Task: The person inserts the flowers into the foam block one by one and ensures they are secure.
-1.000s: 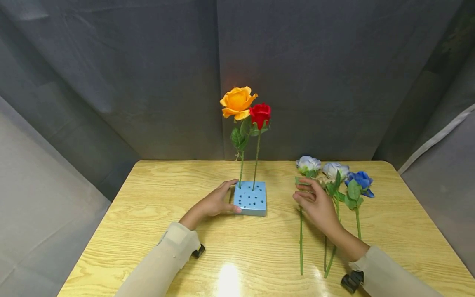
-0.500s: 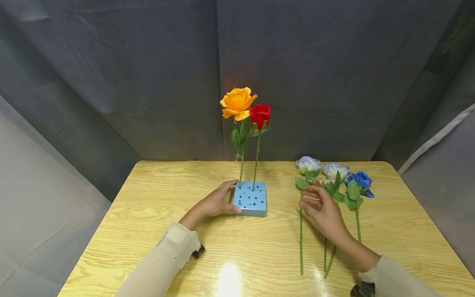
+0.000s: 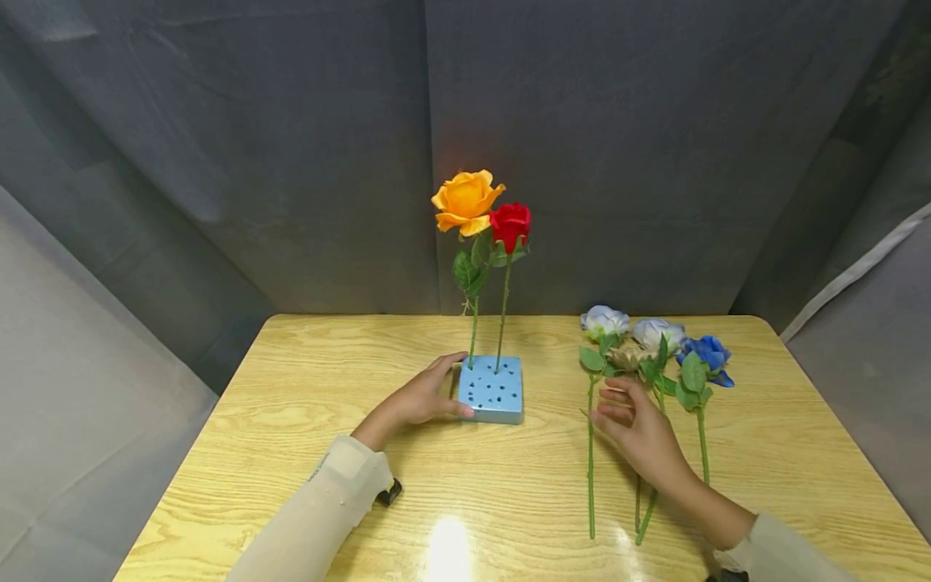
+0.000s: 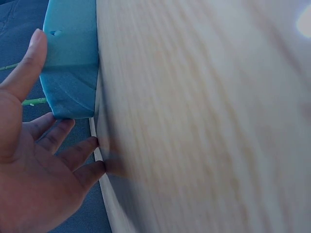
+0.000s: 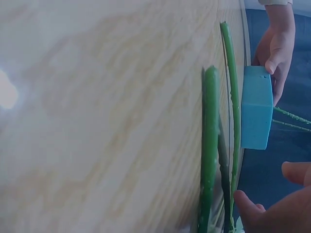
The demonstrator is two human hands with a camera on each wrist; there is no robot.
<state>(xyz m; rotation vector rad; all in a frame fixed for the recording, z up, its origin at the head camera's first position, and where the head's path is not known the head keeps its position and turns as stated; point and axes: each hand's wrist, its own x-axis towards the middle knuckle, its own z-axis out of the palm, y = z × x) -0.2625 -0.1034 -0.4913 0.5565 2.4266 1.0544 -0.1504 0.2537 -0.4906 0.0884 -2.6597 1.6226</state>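
My left hand holds the left side of a light blue foam block dotted with holes, its thumb at the near corner and a fingertip at the far one. A yellow-orange rose and a red rose stand upright in the block. Above the flowers lying on the right, my right hand hovers with loosely bent fingers and nothing in them. Nearest its fingertips are a pale blue flower's green stem and a beige flower, whose stem is partly hidden under the hand.
Another pale blue flower and a deep blue flower lie at the right of the wooden table. Their stems point toward the near edge. A grey curtain hangs behind the table.
My right hand has drawn back toward the near edge and slightly right, uncovering the leaves and the beige flower. The left hand and the block stay put.
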